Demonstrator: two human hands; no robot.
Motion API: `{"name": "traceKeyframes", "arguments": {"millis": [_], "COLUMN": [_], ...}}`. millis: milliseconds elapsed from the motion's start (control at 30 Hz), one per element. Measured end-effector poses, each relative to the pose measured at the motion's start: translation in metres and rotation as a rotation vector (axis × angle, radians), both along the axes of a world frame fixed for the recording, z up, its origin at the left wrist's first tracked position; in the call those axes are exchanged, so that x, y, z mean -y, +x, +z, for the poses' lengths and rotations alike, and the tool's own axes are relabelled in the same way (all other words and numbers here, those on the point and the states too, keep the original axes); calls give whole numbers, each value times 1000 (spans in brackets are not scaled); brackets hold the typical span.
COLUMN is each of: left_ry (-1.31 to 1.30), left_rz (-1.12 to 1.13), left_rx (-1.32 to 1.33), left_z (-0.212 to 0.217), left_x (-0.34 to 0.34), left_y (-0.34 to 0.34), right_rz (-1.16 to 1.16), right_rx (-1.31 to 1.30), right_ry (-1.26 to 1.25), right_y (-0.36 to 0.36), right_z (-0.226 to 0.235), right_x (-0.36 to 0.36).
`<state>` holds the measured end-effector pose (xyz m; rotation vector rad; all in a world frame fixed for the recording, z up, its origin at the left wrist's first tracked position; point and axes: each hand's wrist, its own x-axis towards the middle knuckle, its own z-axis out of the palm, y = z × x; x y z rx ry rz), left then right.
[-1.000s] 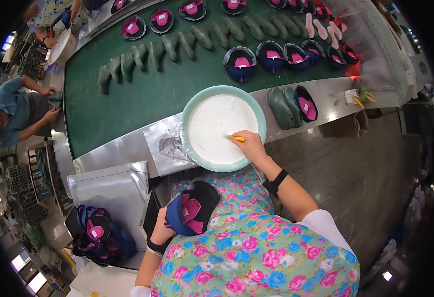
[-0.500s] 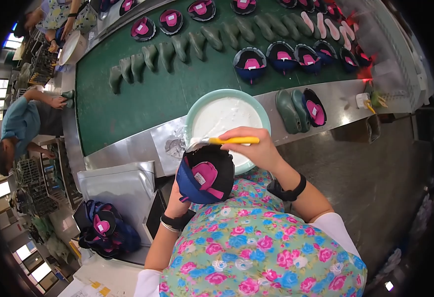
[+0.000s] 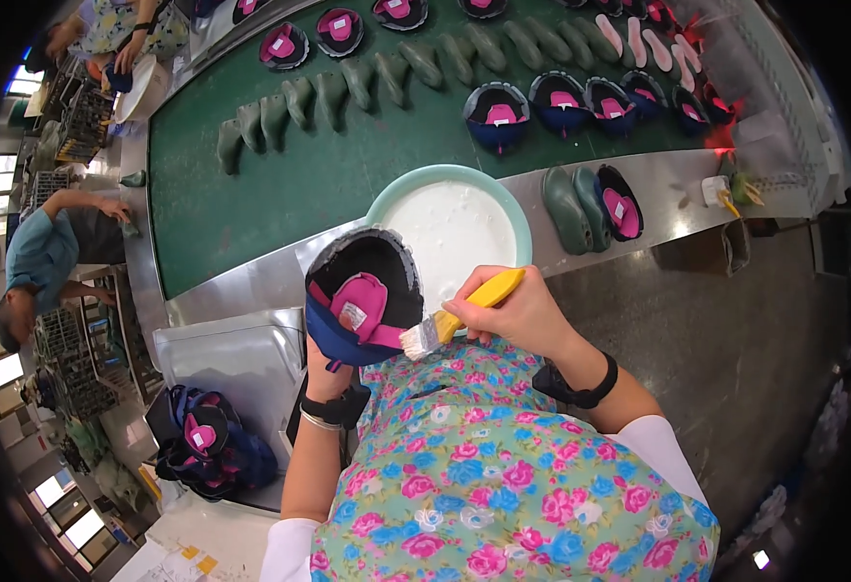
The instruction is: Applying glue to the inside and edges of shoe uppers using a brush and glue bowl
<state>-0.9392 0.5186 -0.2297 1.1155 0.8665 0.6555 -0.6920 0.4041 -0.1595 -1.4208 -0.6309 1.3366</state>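
My left hand (image 3: 327, 376) holds a blue shoe upper (image 3: 367, 296) from below, most of its fingers hidden behind it. Its black inside and pink tongue face up, and a whitish-grey band runs along the far edge. In my right hand (image 3: 523, 315) is a paintbrush (image 3: 493, 289), gripped by its yellow handle. The white-coated bristles point left and down at the upper's near right edge, by the pink strap; whether they touch it I cannot tell. Just beyond both hands stands a pale green basin (image 3: 521, 228) of white liquid, partly covered by the upper.
Rows of dark green shoe lasts (image 3: 330, 100) and more uppers (image 3: 496, 118) lie on the green table (image 3: 251, 218). Two green lasts (image 3: 567, 211) sit right of the basin. Stacked uppers (image 3: 214, 441) rest at lower left. A co-worker (image 3: 42, 247) is at far left.
The brush has come down from the upper's far edge to its near right side, its bristles now pointing down-left. The upper has moved left and up and is tilted differently.
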Motion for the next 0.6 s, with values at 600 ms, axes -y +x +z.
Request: {"name": "traceKeyframes", "arguments": {"millis": [600], "left_ry": [-1071], "left_rz": [117], "left_rx": [576], "left_z": [10], "left_x": [-6], "left_y": [-88], "right_rz": [556], "right_rx": [242], "right_ry": [667], "right_y": [-109], "right_z": [22], "right_x": [-106]}}
